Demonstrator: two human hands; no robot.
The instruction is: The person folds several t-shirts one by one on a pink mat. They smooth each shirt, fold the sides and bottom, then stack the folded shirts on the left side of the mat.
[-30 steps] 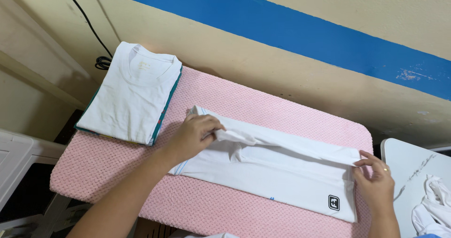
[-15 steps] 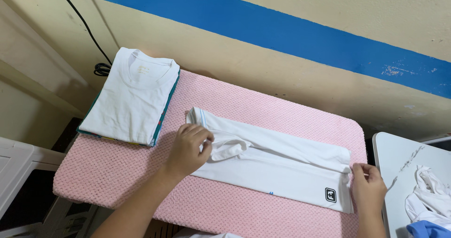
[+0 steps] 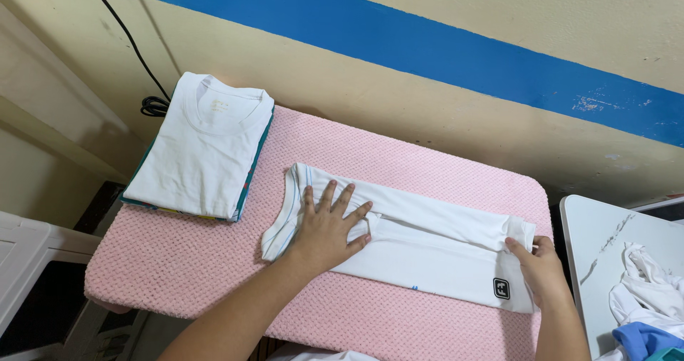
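Shirt (image 3: 427, 250): white, folded into a long narrow band. It lies across the middle of the pink bench (image 3: 178, 261), from about 9 o'clock to about 3 o'clock, a little slanted.
Neck end: at 9 o'clock of the band, the collar is curved and a bit loose.
Hem end: at 3 o'clock, with a small black square label near the lower corner.
Left hand (image 3: 329, 225): fingers spread, palm flat on the cloth near the neck end, and it presses down. The forearm comes in from 7 o'clock.
Right hand (image 3: 536, 261): at the hem end; thumb and fingers seem to pinch the upper layer of the fold. I cannot tell how much cloth is inside.
Doing it well: I judge the flat hand should hold the neck end fixed while the other hand draws the hem straight, so the long edges lie even and without wrinkles.
Stack (image 3: 203, 147): folded shirts, a white one on top, at 10 o'clock on the bench, well apart from the hands.
White table (image 3: 591, 247): at 3 o'clock, just beside the bench, with loose white and blue cloth (image 3: 648, 311) on it.
Wall (image 3: 427, 33): cream with a blue stripe, at 12 o'clock.
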